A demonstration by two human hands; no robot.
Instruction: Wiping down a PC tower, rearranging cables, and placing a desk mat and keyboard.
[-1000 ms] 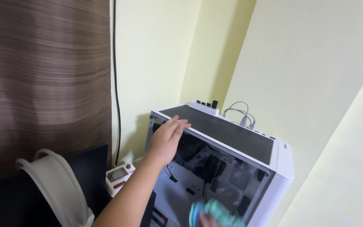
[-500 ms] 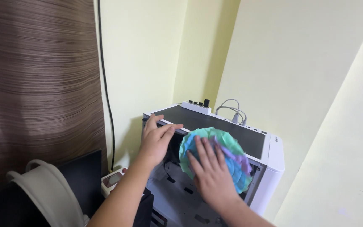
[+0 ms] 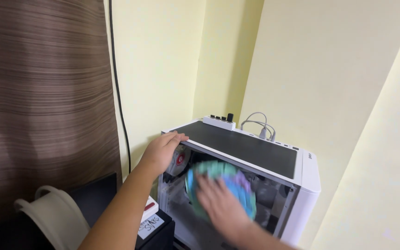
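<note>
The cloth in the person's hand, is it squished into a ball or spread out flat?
Spread out flat. The cloth lies wide under the right hand, pressed against the computer case's side, though motion blurs it.

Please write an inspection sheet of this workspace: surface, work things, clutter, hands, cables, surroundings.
Surface: white computer case, dark mesh top, side facing the camera.
Work things: blue-green cloth pressed against that side, blurred.
Clutter: white power strip on the case top; pale bag strap lower left.
Hands: left hand grips the top edge; right hand on the cloth.
Cables: grey cables at the case rear; black cable down the wall.
Surroundings: yellow walls, brown curtain.
</note>
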